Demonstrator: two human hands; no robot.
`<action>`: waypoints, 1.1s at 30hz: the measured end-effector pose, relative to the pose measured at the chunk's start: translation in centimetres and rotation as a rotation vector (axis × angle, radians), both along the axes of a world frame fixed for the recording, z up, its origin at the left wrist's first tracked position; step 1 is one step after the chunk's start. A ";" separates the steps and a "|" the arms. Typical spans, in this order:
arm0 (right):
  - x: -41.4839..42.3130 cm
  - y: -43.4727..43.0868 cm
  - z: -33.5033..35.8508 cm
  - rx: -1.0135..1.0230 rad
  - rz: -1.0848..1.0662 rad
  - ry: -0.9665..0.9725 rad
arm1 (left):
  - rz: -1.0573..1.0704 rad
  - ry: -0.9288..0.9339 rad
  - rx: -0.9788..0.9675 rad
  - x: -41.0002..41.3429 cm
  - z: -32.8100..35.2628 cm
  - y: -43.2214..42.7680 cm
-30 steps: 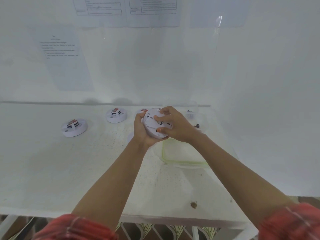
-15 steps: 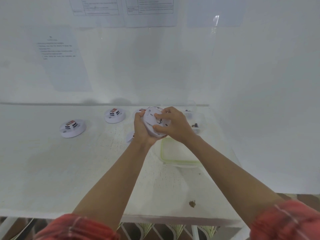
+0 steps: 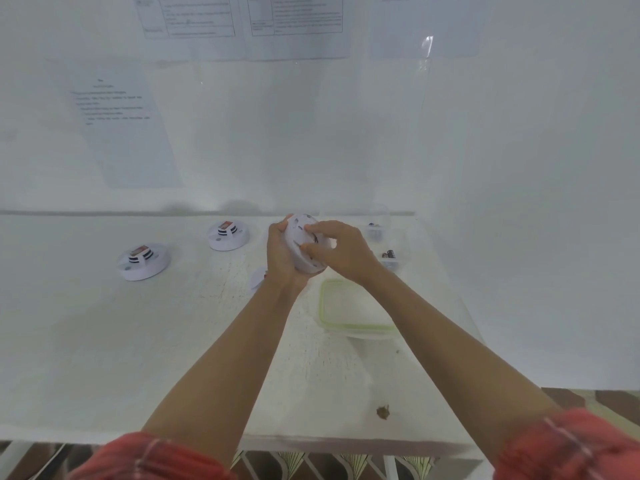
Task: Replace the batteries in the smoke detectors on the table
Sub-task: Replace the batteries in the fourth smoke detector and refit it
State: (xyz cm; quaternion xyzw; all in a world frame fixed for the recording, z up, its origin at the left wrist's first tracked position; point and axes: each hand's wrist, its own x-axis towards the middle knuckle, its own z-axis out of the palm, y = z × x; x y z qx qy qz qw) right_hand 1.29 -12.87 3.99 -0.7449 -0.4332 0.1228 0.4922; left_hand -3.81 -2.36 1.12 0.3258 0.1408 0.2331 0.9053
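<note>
detector (image 3: 298, 237) held tilted above the table (image 3: 104, 341), near its back edge. left hand (image 3: 282, 261) curled round its left rim; right hand (image 3: 343, 252) pinches its face, fingers and thumb bent. spare detector (image 3: 143, 261) sits on the table, well left.

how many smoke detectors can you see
3: left detector on the table, back detector beyond it, held detector in left hand and right hand. A white piece behind the wrist may be another.

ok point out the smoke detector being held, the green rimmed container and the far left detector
held smoke detector (image 3: 302, 223), head view, upper part of its back face
green rimmed container (image 3: 321, 303), head view, left rim
far left detector (image 3: 143, 260), head view, raised centre
</note>
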 end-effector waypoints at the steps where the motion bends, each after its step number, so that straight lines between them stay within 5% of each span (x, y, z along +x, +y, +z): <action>1: -0.1 0.3 -0.1 -0.025 0.024 0.066 | 0.031 0.021 0.035 -0.1 0.3 -0.1; 11: -3.9 5.9 -2.1 0.263 0.059 0.836 | 0.388 0.472 0.343 -5.3 0.6 3.8; 16: -7.1 10.4 -3.4 0.404 0.055 1.173 | 0.241 0.425 0.222 -10.5 -0.1 7.5; 21: -10.2 14.2 -4.6 0.476 0.118 1.126 | 0.127 0.261 0.316 -14.5 -0.9 12.1; 33: -13.9 18.1 -7.5 0.316 0.029 0.927 | -0.062 0.302 0.395 -17.2 -4.1 18.6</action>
